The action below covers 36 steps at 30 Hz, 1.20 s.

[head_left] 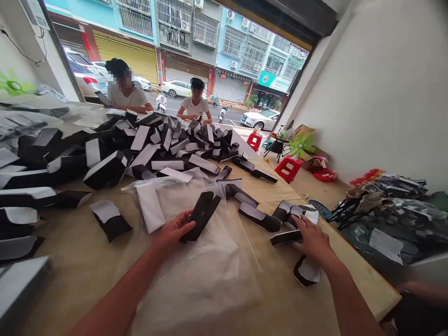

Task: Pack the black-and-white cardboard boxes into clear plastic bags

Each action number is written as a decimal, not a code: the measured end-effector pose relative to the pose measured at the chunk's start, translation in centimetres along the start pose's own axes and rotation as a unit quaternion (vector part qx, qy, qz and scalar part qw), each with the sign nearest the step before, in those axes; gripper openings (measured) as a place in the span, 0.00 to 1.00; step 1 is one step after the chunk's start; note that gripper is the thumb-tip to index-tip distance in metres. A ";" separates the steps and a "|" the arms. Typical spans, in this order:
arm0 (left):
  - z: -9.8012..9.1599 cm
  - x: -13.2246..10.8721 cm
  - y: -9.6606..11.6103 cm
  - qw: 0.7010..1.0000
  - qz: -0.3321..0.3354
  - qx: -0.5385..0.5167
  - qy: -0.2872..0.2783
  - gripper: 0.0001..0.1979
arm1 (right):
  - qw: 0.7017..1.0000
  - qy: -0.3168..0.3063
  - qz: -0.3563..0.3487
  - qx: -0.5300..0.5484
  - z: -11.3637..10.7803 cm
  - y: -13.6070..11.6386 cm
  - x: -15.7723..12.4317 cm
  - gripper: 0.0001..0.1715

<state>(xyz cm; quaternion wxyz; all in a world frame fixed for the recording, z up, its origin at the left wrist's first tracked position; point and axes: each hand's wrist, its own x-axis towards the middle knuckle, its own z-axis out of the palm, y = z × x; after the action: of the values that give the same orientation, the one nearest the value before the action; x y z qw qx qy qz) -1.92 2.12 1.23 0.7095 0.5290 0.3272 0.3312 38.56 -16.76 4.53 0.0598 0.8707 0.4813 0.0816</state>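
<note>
Tabletop (75, 275) is crowded, so your left hand (174, 229) clamps its grip on a black strip (201, 217), holding it above the plastic bag (189, 275); your right hand (312, 241) lies on another strip (285, 237), grip unclear.

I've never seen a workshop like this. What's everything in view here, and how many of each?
Black-and-white pieces: too many to count, black with white strips, heaped across the table.
Tabletop: one, tan, filling the foreground.
Clear plastic bag: one, translucent, on the table.
Seated people: two, white shirts, at the table's far end.
Stools: two, red, on the floor at right.
Fans: two, green, right and upper left.
Stuffed sacks: a heap, dark grey, right of the table.
Left hand: one, holding a black piece.
Right hand: one, on another black piece.
</note>
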 end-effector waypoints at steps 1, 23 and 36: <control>0.0 0.0 -0.1 1.000 0.004 -0.005 -0.001 0.37 | 1.000 -0.025 0.011 0.006 -0.6 -0.7 1.0 0.48; 0.0 0.2 0.1 0.999 -0.008 -0.034 -0.012 0.35 | 0.935 0.006 -0.241 0.260 -8.0 -24.0 9.4 0.41; -0.3 0.3 -0.5 1.000 0.014 0.009 -0.020 0.34 | 0.990 0.041 0.071 0.112 6.7 4.2 -9.7 0.39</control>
<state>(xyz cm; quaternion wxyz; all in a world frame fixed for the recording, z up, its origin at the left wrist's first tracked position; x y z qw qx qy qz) -1.93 2.42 0.64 0.7066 0.5460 0.3084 0.3277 38.27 -27.42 -2.12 -0.0639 0.8997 0.4265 0.0669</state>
